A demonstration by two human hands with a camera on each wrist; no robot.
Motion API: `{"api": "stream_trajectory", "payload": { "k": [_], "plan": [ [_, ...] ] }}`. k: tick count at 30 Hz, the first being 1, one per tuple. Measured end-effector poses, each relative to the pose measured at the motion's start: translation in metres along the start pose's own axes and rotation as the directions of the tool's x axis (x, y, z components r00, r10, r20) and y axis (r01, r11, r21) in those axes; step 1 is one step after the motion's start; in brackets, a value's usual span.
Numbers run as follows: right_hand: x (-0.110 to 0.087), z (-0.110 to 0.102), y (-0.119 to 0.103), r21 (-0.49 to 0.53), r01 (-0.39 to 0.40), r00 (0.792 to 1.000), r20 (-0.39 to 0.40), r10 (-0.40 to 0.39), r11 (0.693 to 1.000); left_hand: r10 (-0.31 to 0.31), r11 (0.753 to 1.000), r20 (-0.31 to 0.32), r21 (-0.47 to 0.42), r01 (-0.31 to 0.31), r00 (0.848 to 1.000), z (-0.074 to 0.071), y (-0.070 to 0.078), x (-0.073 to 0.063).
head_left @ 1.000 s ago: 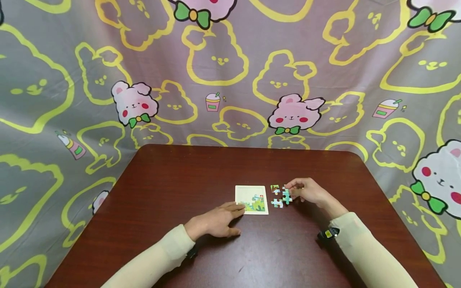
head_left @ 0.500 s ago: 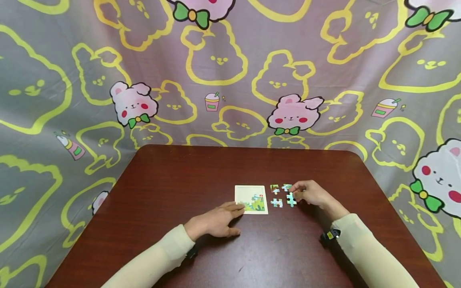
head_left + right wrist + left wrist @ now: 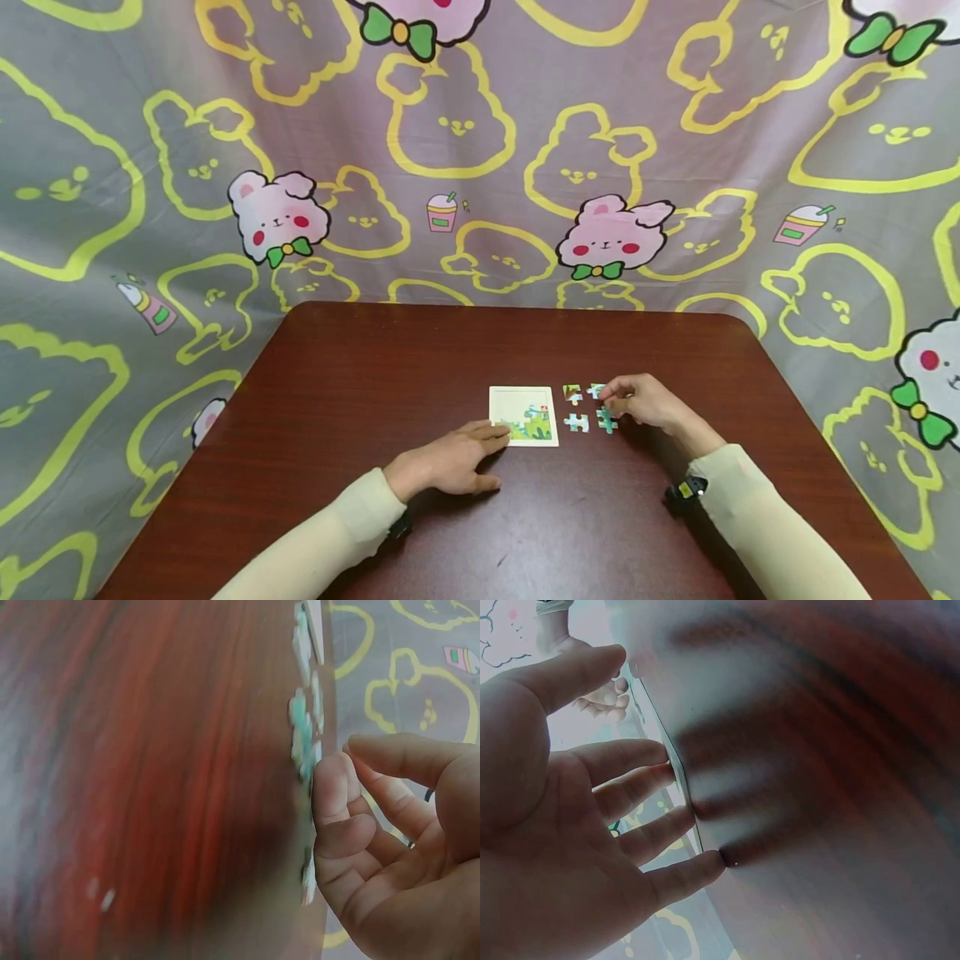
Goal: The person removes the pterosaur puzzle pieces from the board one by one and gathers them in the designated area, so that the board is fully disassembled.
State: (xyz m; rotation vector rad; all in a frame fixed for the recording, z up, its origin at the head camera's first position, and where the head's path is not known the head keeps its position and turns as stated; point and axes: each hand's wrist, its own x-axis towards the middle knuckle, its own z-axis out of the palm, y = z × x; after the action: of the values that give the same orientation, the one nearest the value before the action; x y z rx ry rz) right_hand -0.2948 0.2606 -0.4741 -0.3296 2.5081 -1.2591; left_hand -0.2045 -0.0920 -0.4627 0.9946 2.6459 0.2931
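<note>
A square cream puzzle board [image 3: 520, 400] lies on the table, its lower part filled with a green landscape picture. My left hand [image 3: 453, 460] rests at the board's lower-left corner, fingers extended, fingertips on its edge; in the left wrist view, the hand [image 3: 577, 802] has its fingers spread. To the board's right lie loose jigsaw pieces: a brown-green one [image 3: 572, 393], a pale one [image 3: 577, 423], a teal-green one [image 3: 607, 421] and a blue-white one [image 3: 596, 390]. My right hand [image 3: 645, 402] hovers over the right-hand pieces, fingers loosely bent, partly covering them; I see no piece between its fingers.
The dark brown table [image 3: 390, 358] has a rounded far edge. Behind it hangs a grey curtain [image 3: 480, 200] with yellow outlined animals and white rabbits. A dark wrist camera [image 3: 686, 492] sits at the right sleeve.
The teal-green piece has shifted right and slightly nearer with my right hand, away from the other pieces, and now lies flatter and darker. My left hand and the board have stayed put.
</note>
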Motion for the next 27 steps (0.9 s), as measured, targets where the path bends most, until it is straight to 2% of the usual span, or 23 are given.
{"api": "stream_trajectory", "payload": {
  "k": [19,27],
  "plan": [
    [0.021,0.039,-0.039,0.006,0.039,0.998,0.053,-0.039,0.999,-0.001,1.000,-0.004,0.014,0.001,1.000,0.001,0.001,0.000],
    [0.027,0.053,-0.049,-0.003,0.084,0.993,0.085,-0.083,0.996,0.034,0.999,-0.033,0.040,-0.033,0.999,0.001,0.003,0.001]
  ]
}}
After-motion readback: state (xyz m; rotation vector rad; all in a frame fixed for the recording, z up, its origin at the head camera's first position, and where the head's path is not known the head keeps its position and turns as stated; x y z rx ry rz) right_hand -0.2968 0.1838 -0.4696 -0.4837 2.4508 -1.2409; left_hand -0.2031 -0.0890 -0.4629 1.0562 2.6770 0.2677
